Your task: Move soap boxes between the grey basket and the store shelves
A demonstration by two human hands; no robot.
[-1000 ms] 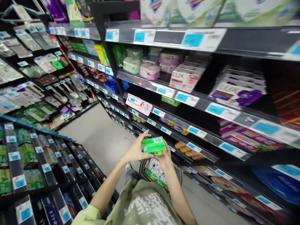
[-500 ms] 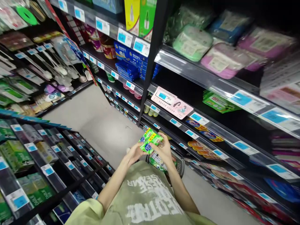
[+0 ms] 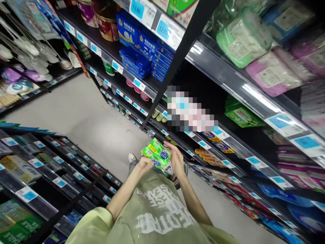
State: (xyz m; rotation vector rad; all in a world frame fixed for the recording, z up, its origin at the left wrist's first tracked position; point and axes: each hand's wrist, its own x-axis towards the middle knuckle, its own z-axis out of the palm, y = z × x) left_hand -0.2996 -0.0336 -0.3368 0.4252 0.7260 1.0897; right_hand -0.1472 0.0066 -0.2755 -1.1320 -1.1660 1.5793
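I hold a green soap pack [image 3: 156, 153] with both hands in front of my chest, its printed face turned up. My left hand [image 3: 144, 164] grips its near left edge with curled fingers. My right hand [image 3: 175, 162] wraps round its right side, thumb on top. Just under the pack, the rim of a shopping basket [image 3: 177, 182] with more packs shows partly behind my hands. I wear a pale green printed shirt [image 3: 157, 213].
A tall shelf unit runs along the right with price tags, blue boxes [image 3: 142, 57], wet-wipe packs [image 3: 243, 37] and a green box [image 3: 240, 115]. A lower shelf rack [image 3: 50, 169] stands at my left. The grey aisle floor [image 3: 83, 118] stretches ahead.
The pack has been turned from its barcode side to its printed face and lowered towards my chest. My view has tilted down and closer to the shelves.
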